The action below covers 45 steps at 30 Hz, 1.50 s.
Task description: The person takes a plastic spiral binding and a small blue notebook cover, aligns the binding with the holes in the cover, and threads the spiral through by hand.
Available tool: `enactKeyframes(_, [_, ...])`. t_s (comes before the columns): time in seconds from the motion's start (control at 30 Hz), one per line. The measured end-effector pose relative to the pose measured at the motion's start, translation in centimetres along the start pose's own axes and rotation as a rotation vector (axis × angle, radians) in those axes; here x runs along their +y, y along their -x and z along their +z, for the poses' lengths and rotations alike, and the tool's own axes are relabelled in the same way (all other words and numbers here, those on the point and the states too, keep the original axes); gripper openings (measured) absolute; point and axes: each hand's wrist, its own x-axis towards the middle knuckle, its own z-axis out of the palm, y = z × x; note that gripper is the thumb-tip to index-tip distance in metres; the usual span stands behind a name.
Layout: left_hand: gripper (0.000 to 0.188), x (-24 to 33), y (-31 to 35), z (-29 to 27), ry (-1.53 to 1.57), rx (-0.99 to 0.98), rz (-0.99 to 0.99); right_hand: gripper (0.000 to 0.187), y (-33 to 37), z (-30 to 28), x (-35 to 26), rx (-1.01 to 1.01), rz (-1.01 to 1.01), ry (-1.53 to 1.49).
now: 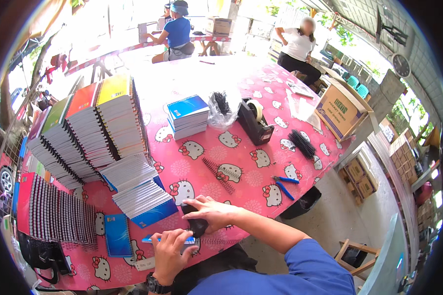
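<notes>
Near the front edge of the table, my left hand (170,253) grips a small blue-covered notebook (188,240) between thumb and fingers. My right hand (214,215) is spread over a dark, black object (199,227) just beyond it, fingers stretched out and apart; its kind is partly hidden by the hand. A dark spiral coil (221,241) extends to the right from the notebook's edge. Left of my left hand lies a blue spiral notebook (117,235), and a whitish ruler-like strip (145,264) lies close to my wrist. A fanned stack of blue notebooks (155,211) sits just beyond.
Tall spiral notebook stacks (114,118) and a red-covered row (59,211) fill the left. Farther out are blue notebooks (187,118), a tape dispenser (255,123), loose coils (219,174), blue-handled pliers (284,186) and a carton (342,109). Two people are beyond the table.
</notes>
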Motion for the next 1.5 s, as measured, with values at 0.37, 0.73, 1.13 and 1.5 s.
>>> enactKeyframes(0.37, [0.026,-3.1,1.5,-0.3,-0.06,0.123,-0.064,0.063,3.6,0.5,0.2,0.208,-0.121,-1.146])
enactKeyframes(0.73, [0.04,-2.1,1.3,-0.1,0.006,0.132,-0.033,0.041,2.1,1.1,-2.8,0.157,0.057,-0.652])
enactKeyframes(1.13, [0.067,-2.7,1.5,0.7,0.077,0.139,-0.075,0.04,1.3,-0.5,-4.6,0.067,-0.127,-0.859])
enactKeyframes(1.5, [0.079,-2.3,1.4,-1.3,0.053,0.367,-0.178,0.044,0.6,0.0,-2.5,0.143,0.072,-0.73])
